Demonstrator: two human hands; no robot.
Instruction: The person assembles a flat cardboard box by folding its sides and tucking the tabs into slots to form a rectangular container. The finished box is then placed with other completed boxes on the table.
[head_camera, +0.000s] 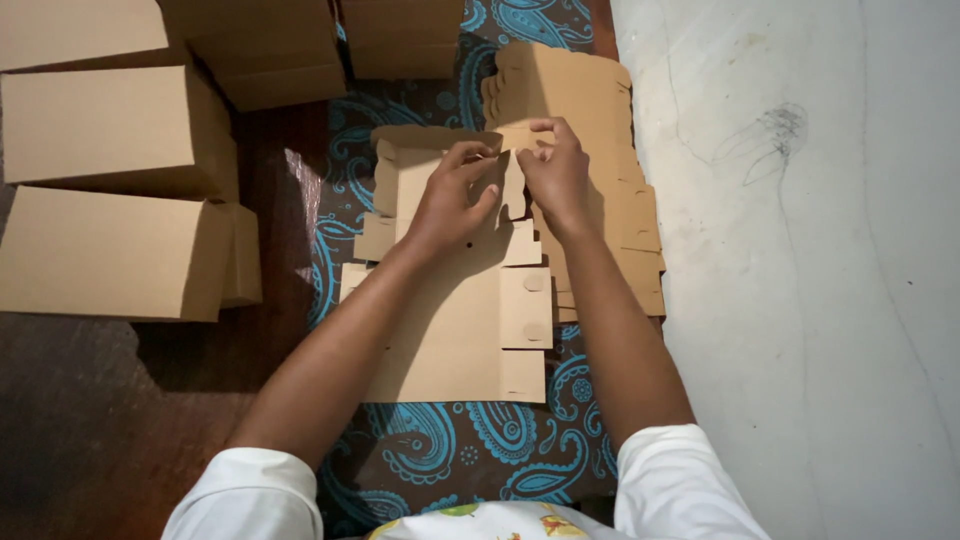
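Pinching cardboard blank (450, 330) edge flap, both hands

Left blocked by folded boxes (110, 190); far side by more boxes (300, 45) and flat stack (600, 180). Right: bare floor (800, 300), open passage.

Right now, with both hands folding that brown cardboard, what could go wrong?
1. The left hand and right hand pinch thin flaps at the far end of the flat cardboard blank; a flap might crease crookedly or tear.
2. The stack of flat blanks beside it looks uneven, so a nudge from the right arm might make it slide.
3. The patterned cloth underneath could bunch and shift the blank.
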